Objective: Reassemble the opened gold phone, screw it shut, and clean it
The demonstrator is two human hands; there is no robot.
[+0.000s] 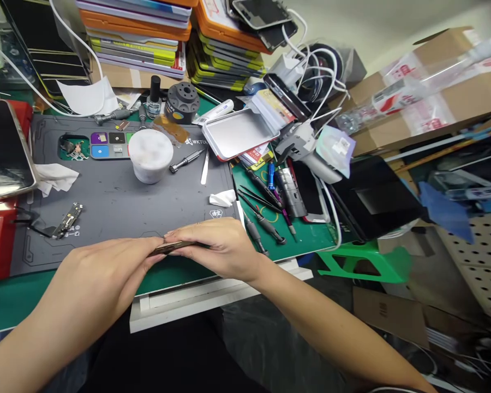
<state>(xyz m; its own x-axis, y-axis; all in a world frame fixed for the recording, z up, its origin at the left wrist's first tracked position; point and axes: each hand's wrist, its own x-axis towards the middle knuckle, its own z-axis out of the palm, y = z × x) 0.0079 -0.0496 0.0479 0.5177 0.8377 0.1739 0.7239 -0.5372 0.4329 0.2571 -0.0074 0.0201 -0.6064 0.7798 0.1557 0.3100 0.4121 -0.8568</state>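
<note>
Both my hands hold a thin phone [168, 247], seen edge-on, low over the front edge of the grey repair mat [118, 202]. My left hand [102, 275] grips its left end with curled fingers. My right hand [216, 246] lies over the right part, fingers pressed along the top edge. Most of the phone is hidden between the hands. A small circuit part [67, 220] lies on the mat to the left. A white round tub [150, 155] stands at mid-mat with a screwdriver [187, 160] beside it.
A red heating device with a phone on it [4, 158] stands at the left. Stacked phone boxes [147, 38] fill the back. A metal tray [237, 132], tweezers and screwdrivers [262, 210] lie to the right. Cardboard boxes [425, 93] and a green stool [364, 262] stand further right.
</note>
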